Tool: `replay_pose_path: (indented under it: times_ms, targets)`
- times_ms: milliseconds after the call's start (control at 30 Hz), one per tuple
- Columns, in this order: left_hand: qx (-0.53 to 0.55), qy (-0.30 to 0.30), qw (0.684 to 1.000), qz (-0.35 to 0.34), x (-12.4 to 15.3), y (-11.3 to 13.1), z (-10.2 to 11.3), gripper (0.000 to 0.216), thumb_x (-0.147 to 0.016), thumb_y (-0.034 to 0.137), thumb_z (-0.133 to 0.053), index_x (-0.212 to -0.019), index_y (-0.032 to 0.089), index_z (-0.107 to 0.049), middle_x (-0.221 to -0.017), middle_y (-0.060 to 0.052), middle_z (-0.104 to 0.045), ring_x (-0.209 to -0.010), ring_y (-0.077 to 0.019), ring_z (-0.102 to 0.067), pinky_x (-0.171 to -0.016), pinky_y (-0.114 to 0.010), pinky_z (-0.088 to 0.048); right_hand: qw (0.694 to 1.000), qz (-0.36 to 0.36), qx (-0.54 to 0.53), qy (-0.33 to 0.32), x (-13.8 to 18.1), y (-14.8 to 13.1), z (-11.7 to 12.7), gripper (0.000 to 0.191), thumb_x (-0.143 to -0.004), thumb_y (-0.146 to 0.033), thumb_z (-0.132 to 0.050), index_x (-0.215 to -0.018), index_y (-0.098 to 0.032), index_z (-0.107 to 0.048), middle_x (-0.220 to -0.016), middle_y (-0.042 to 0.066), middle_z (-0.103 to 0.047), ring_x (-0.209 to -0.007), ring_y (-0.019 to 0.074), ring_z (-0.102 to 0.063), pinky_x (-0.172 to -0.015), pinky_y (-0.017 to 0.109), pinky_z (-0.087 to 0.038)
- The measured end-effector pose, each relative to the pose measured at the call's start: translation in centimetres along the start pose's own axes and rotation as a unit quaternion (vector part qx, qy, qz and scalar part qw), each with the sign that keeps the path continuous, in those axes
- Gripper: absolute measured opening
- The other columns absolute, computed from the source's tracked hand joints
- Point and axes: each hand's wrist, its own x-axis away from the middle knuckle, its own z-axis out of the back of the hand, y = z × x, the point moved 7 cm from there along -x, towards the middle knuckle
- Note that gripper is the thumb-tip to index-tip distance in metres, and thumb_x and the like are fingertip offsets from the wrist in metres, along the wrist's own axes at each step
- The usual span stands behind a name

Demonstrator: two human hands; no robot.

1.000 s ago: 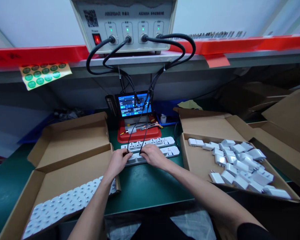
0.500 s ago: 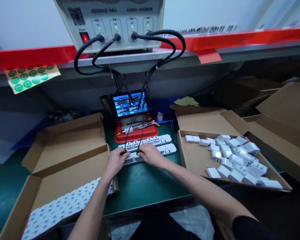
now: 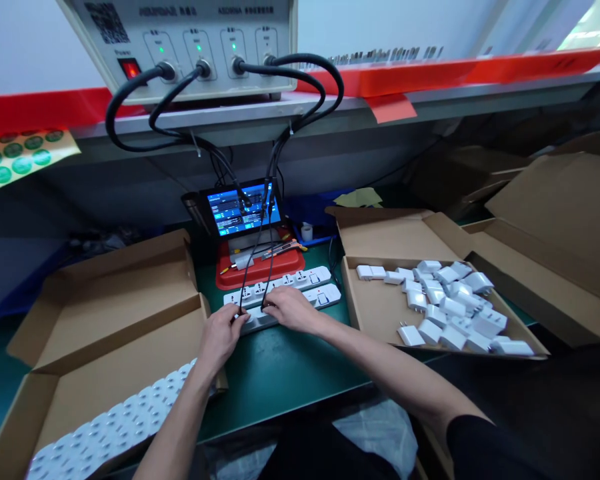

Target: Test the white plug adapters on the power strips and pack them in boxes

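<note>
Two white power strips lie one behind the other, the rear strip (image 3: 307, 277) and the front strip (image 3: 333, 294). My left hand (image 3: 224, 333) pinches the end of a thin black cable (image 3: 245, 280) at the front strip's left end. A second black cable (image 3: 269, 263) runs down into the closed fingers of my right hand (image 3: 291, 309), a little further right. White charger bodies (image 3: 255, 316) sit low on the front strip between my hands, partly covered by my fingers. Both cable tips are hidden in my grip.
On the right, an open carton (image 3: 375, 320) holds loose white chargers (image 3: 453, 307). Another carton (image 3: 125, 360), left, holds rows of white pieces (image 3: 115, 427). Behind stand a lit screen (image 3: 230, 217), a red tray (image 3: 225, 270) with tools, and a tester box (image 3: 205, 40) on the shelf.
The view has shifted, so everything sits further left in it. My hands stay at the front strip, both still pinching the cable ends; the tester's rightmost green light no longer shows.
</note>
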Motion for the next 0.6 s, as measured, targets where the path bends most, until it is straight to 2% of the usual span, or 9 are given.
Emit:
replay_pose_path:
  times_ms: [167,200,267,333,367,400,467,533,600]
  targets:
    - [-0.005,-0.011,1.0,-0.001,0.2,-0.2,0.5,0.021,-0.099,0.042,-0.061,-0.092,0.024,-0.069,-0.096,-0.003,-0.072,-0.087,-0.0214,-0.065,-0.078,-0.031,-0.048,0.999,-0.021,0.035,-0.005,2.2,3.3,4.9,0.024,-0.099,-0.033,-0.07,-0.119,-0.02,-0.072,-0.113,0.009,-0.075,-0.109,0.0249,-0.067,-0.093,0.031,-0.044]
    - [-0.01,0.007,1.0,-0.003,0.2,0.1,1.1,0.021,-0.098,0.044,-0.063,-0.096,0.024,-0.069,-0.099,-0.004,-0.072,-0.089,-0.0219,-0.066,-0.079,-0.032,-0.048,0.998,-0.026,0.051,-0.014,3.0,4.2,5.8,0.026,-0.097,-0.032,-0.072,-0.12,-0.02,-0.072,-0.114,0.01,-0.075,-0.11,0.026,-0.067,-0.093,0.032,-0.044]
    - [-0.043,0.1,0.994,-0.016,0.5,1.8,2.6,0.025,-0.097,0.047,-0.066,-0.102,0.022,-0.068,-0.102,-0.007,-0.072,-0.094,-0.0245,-0.066,-0.084,-0.034,-0.05,0.995,-0.035,0.087,-0.04,4.6,5.7,6.5,0.03,-0.093,-0.032,-0.076,-0.12,-0.019,-0.071,-0.116,0.011,-0.074,-0.111,0.028,-0.067,-0.091,0.032,-0.045]
    - [-0.091,0.185,0.977,-0.061,0.8,5.2,3.0,0.026,-0.099,0.044,-0.064,-0.106,0.02,-0.066,-0.106,-0.011,-0.071,-0.102,-0.0275,-0.065,-0.091,-0.038,-0.05,0.99,-0.046,0.113,-0.065,5.8,6.9,6.1,0.029,-0.091,-0.029,-0.077,-0.118,-0.019,-0.071,-0.114,0.011,-0.075,-0.108,0.0289,-0.068,-0.088,0.032,-0.046]
    - [-0.116,0.187,0.971,-0.094,0.7,7.3,2.1,0.023,-0.101,0.04,-0.062,-0.109,0.019,-0.066,-0.108,-0.012,-0.071,-0.105,-0.0283,-0.064,-0.094,-0.04,-0.05,0.989,-0.053,0.118,-0.075,6.1,7.3,5.6,0.027,-0.091,-0.026,-0.075,-0.116,-0.019,-0.071,-0.113,0.011,-0.075,-0.106,0.0288,-0.069,-0.086,0.032,-0.047]
    - [-0.139,0.16,0.969,-0.127,0.4,9.4,0.6,0.021,-0.102,0.036,-0.059,-0.113,0.018,-0.066,-0.111,-0.013,-0.071,-0.107,-0.0284,-0.064,-0.096,-0.04,-0.051,0.988,-0.057,0.118,-0.081,6.3,7.6,5.1,0.024,-0.091,-0.024,-0.074,-0.115,-0.019,-0.071,-0.112,0.011,-0.076,-0.105,0.0285,-0.069,-0.086,0.031,-0.047]
    - [-0.186,0.052,0.968,-0.162,-0.7,12.7,-3.4,0.022,-0.102,0.023,-0.055,-0.121,0.017,-0.064,-0.115,-0.014,-0.07,-0.108,-0.0284,-0.065,-0.097,-0.041,-0.051,0.99,-0.061,0.105,-0.072,6.4,7.9,4.5,0.019,-0.092,-0.019,-0.071,-0.111,-0.019,-0.071,-0.112,0.01,-0.076,-0.106,0.0277,-0.07,-0.087,0.031,-0.047]
    - [-0.221,-0.05,0.965,-0.131,-2.1,13.9,-6.9,0.028,-0.097,0.01,-0.052,-0.122,0.015,-0.063,-0.114,-0.015,-0.07,-0.106,-0.0288,-0.067,-0.093,-0.04,-0.053,0.995,-0.058,0.076,-0.033,6.2,7.8,5.3,0.019,-0.094,-0.019,-0.069,-0.112,-0.02,-0.072,-0.114,0.01,-0.076,-0.108,0.027,-0.07,-0.089,0.031,-0.048]
    - [-0.229,-0.115,0.963,-0.084,-3.3,13.8,-8.8,0.032,-0.091,0.003,-0.052,-0.118,0.014,-0.065,-0.11,-0.015,-0.071,-0.1,-0.0284,-0.069,-0.087,-0.039,-0.054,0.997,-0.055,0.039,0.025,6.2,7.5,7.5,0.021,-0.095,-0.021,-0.067,-0.116,-0.019,-0.071,-0.117,0.01,-0.076,-0.109,0.0266,-0.07,-0.092,0.033,-0.048]
